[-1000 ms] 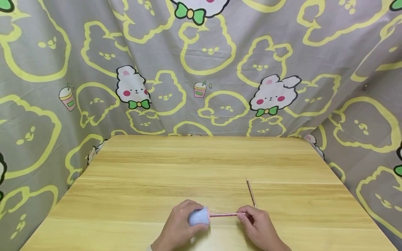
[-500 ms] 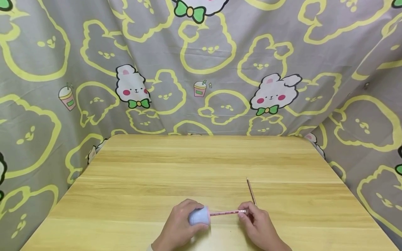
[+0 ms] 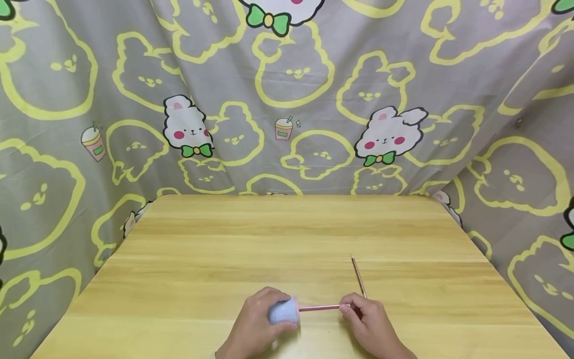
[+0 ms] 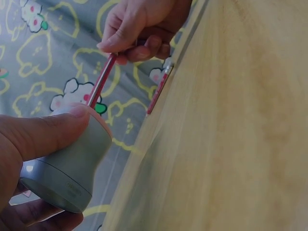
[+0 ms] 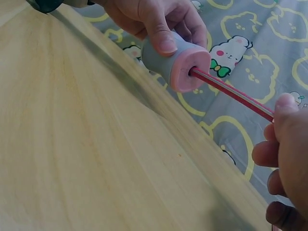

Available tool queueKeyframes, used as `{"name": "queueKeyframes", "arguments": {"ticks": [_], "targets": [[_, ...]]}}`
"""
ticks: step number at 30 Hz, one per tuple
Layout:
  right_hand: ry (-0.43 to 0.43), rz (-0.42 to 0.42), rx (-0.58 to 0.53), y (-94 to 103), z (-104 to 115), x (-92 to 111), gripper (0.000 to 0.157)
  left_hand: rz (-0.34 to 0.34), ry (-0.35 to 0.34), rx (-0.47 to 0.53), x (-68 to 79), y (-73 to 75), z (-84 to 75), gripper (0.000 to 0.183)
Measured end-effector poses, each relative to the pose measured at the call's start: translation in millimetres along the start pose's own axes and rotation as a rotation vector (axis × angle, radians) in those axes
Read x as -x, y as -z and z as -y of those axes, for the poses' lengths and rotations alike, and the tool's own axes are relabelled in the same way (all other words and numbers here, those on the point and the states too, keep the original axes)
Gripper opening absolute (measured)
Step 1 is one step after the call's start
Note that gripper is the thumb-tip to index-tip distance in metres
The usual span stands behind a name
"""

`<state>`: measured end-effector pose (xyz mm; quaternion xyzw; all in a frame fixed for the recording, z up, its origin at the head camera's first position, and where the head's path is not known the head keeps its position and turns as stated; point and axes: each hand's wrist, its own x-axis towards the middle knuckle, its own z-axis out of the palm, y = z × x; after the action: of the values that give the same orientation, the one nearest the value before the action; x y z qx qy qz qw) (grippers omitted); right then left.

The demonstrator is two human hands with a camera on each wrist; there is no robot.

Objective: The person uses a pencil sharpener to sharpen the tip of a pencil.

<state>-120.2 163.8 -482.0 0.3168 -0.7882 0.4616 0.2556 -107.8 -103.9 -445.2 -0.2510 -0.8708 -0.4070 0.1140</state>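
Note:
My left hand (image 3: 253, 321) grips a pale blue pencil sharpener (image 3: 283, 311) with a pink end face, thumb on one side and fingers on the other. In the right wrist view the pink face (image 5: 185, 79) shows a round hole with a red striped pencil (image 5: 233, 94) stuck into it. My right hand (image 3: 374, 321) pinches the far end of that pencil between thumb and forefinger. Inside the sharpener the pencil's tip is hidden. A second pencil (image 3: 358, 276) lies on the table just beyond my right hand, its near end overlapped by the hand in the head view.
The wooden table (image 3: 224, 244) spreads out beneath both hands. A grey curtain (image 3: 251, 75) with yellow outlines and white rabbit heads hangs behind it and along both sides. Near the left hand in the right wrist view, a dark object (image 5: 45, 4) shows at the top corner.
The right hand's fingers have shifted on the pencil: half a second ago its end showed past the fingertips and the pencil tilted slightly more; it is turned and covered again. The left hand holds still.

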Motion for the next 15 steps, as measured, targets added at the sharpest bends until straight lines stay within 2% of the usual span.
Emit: {"name": "queueKeyframes", "arguments": {"ticks": [10,15], "targets": [[-0.001,-0.005,0.012,-0.1,3.9,-1.4,0.023,-0.006,-0.018,0.014,1.0,-1.1,1.1,0.04],[-0.009,-0.006,-0.015,-0.7,4.1,-0.4,0.029,0.007,-0.009,0.006,0.8,-0.9,0.0,0.041]]}}
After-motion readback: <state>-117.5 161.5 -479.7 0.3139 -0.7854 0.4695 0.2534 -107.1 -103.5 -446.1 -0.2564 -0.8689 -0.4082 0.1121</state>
